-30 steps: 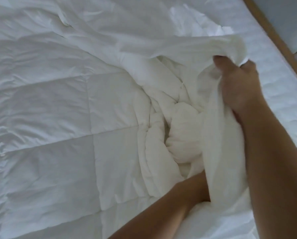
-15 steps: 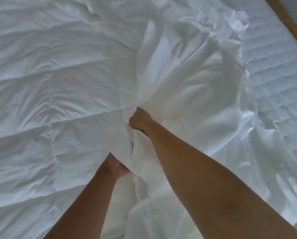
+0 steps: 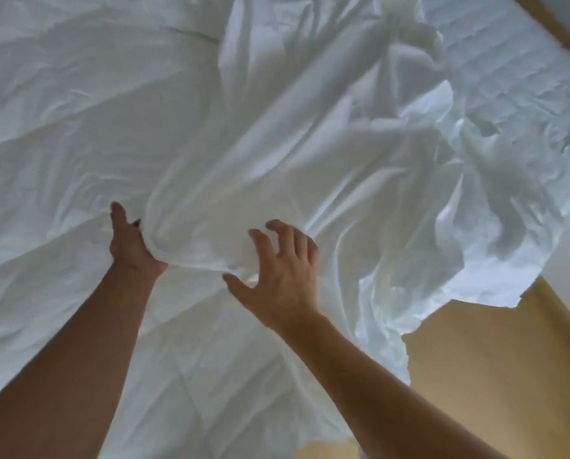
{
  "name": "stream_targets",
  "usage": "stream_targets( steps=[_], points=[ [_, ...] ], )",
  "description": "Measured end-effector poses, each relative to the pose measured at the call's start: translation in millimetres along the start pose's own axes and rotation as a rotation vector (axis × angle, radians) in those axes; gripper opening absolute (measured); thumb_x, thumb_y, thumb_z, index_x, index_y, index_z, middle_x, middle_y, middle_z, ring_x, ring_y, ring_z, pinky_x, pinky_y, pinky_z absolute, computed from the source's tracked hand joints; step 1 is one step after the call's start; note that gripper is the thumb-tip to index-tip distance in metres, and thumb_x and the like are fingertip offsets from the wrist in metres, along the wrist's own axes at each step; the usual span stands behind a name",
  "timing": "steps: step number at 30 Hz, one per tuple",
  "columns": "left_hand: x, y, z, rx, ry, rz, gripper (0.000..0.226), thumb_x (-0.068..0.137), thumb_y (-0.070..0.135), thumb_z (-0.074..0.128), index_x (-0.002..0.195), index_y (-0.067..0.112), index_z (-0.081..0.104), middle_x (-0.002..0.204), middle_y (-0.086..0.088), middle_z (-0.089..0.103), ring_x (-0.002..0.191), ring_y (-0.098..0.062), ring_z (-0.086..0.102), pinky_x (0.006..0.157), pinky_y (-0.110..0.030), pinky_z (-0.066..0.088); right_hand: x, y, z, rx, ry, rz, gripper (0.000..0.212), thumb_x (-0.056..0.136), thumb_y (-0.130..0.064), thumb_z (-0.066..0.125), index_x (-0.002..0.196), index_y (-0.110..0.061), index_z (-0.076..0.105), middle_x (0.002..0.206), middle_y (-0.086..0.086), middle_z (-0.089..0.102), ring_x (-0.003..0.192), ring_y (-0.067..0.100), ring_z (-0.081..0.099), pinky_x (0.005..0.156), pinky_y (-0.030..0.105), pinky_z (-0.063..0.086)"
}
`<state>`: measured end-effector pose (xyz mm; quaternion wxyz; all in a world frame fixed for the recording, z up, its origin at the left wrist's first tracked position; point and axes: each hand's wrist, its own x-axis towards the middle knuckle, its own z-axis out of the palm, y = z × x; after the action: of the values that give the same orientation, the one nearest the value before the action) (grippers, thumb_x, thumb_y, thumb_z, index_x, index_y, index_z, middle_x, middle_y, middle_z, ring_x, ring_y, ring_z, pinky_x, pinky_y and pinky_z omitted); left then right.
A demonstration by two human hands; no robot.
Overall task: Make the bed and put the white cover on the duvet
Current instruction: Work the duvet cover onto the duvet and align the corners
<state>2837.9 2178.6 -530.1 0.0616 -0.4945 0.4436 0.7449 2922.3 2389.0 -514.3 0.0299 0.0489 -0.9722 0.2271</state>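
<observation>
The thin white cover (image 3: 310, 154) lies crumpled over most of the bed, and its ragged edge hangs off the right side. Below it the quilted white duvet (image 3: 204, 352) shows near me. My left hand (image 3: 129, 241) grips a bunched fold of the cover; its thumb points up and its fingers are hidden under the cloth. To the right, my right hand (image 3: 283, 266) is spread with its fingers apart, just over the same fold and holding nothing.
The quilted mattress (image 3: 508, 58) shows bare at the top right, with the wooden bed frame (image 3: 555, 31) beyond it. Light wooden floor (image 3: 495, 366) lies at the lower right past the bed's edge.
My right hand has let go of the cover and opened. The cover has spread out forward and to the right over the duvet. My left hand has moved up, still holding cloth.
</observation>
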Motion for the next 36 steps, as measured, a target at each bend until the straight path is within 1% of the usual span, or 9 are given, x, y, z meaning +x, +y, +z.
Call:
stream_targets(
  steps=[4, 9, 11, 15, 19, 24, 28, 31, 36],
  points=[
    [1.0, -44.0, 1.3, 0.028, -0.241, -0.063, 0.081, 0.077, 0.077, 0.065, 0.136, 0.021, 0.063, 0.133, -0.005, 0.068, 0.121, -0.026, 0.066, 0.1, -0.046, 0.053, -107.4, 60.6, 14.0, -0.324, -0.229, 0.374, 0.094, 0.056, -0.037, 0.086, 0.141, -0.016, 0.053, 0.133, 0.014, 0.051, 0.12, 0.037, 0.051, 0.096, 0.049, 0.051],
    [-62.8, -143.4, 25.3, 0.11, -0.517, -0.345, 0.059, 0.082, 0.045, 0.073, 0.13, 0.011, 0.065, 0.128, -0.012, 0.069, 0.119, -0.028, 0.065, 0.107, -0.047, 0.049, -138.1, 120.4, 2.9, -0.251, 0.007, 0.456, 0.027, 0.072, -0.009, 0.069, 0.099, -0.011, 0.07, 0.091, 0.01, 0.068, 0.078, 0.036, 0.065, 0.065, 0.041, 0.05],
    [-80.5, -172.8, 33.4, 0.246, -0.62, -0.395, 0.06, 0.075, 0.03, 0.082, 0.124, 0.0, 0.066, 0.124, -0.019, 0.068, 0.114, -0.032, 0.065, 0.11, -0.05, 0.045, -142.2, 139.8, -7.9, -0.092, 0.04, 0.513, 0.004, 0.088, -0.01, 0.066, 0.09, -0.009, 0.07, 0.072, 0.009, 0.067, 0.059, 0.034, 0.063, 0.05, 0.034, 0.046],
    [-99.2, -203.2, 48.4, 0.192, -0.715, -0.334, 0.053, 0.066, 0.009, 0.073, 0.117, 0.002, 0.063, 0.12, -0.023, 0.059, 0.109, -0.036, 0.059, 0.111, -0.049, 0.041, -179.0, 173.5, -20.6, 0.035, -0.091, 0.684, 0.021, 0.097, -0.021, 0.062, 0.081, -0.009, 0.068, 0.061, -0.001, 0.057, 0.056, 0.023, 0.052, 0.052, 0.031, 0.035],
    [-109.6, -223.0, 40.9, 0.134, -0.74, -0.261, 0.044, 0.085, 0.02, 0.055, 0.123, 0.0, 0.065, 0.113, -0.019, 0.067, 0.109, -0.036, 0.063, 0.094, -0.045, 0.051, -230.8, 171.7, -24.8, 0.159, -0.275, 0.709, 0.023, 0.098, -0.028, 0.059, 0.08, -0.015, 0.055, 0.06, -0.004, 0.053, 0.063, 0.028, 0.059, 0.055, 0.039, 0.05],
    [-134.5, -257.2, 1.3, 0.32, -0.742, -0.259, 0.037, 0.093, 0.022, 0.053, 0.123, 0.003, 0.065, 0.105, -0.015, 0.069, 0.098, -0.029, 0.065, 0.085, -0.039, 0.054, -287.1, 105.9, -15.3, 0.1, 0.029, 0.568, 0.067, 0.078, -0.077, 0.058, 0.109, -0.019, 0.048, 0.108, 0.004, 0.06, 0.092, 0.027, 0.058, 0.07, 0.039, 0.05],
    [-144.9, -263.5, 4.6, 0.734, -0.83, -0.036, 0.039, 0.054, -0.002, 0.055, 0.092, -0.004, 0.063, 0.08, -0.009, 0.062, 0.081, -0.024, 0.056, 0.066, -0.023, 0.046, -306.9, 71.6, 27.8, 0.372, -0.008, 1.002, 0.105, 0.069, -0.067, 0.077, 0.152, -0.026, 0.028, 0.155, 0.015, 0.024, 0.137, 0.034, 0.029, 0.105, 0.05, 0.038],
    [-135.9, -273.9, 4.3, 1.085, -0.807, 0.268, 0.059, 0.063, 0.023, 0.069, 0.122, 0.022, 0.064, 0.108, 0.008, 0.073, 0.104, -0.011, 0.068, 0.091, -0.03, 0.056, -292.7, 76.5, 50.5, 0.635, 0.187, 1.169, 0.083, 0.084, -0.038, 0.077, 0.151, -0.034, 0.029, 0.151, 0.013, 0.03, 0.139, 0.035, 0.029, 0.113, 0.05, 0.035],
    [-127.6, -291.1, 7.0, 1.174, -0.671, 0.411, 0.042, 0.088, 0.023, 0.071, 0.128, 0.027, 0.06, 0.116, 0.004, 0.071, 0.11, -0.017, 0.068, 0.091, -0.038, 0.058, -264.7, 63.7, 43.7, 0.129, 0.685, 0.978, 0.039, 0.071, -0.019, 0.082, 0.103, -0.012, 0.062, 0.106, 0.01, 0.053, 0.095, 0.032, 0.049, 0.083, 0.05, 0.043]
  ],
)
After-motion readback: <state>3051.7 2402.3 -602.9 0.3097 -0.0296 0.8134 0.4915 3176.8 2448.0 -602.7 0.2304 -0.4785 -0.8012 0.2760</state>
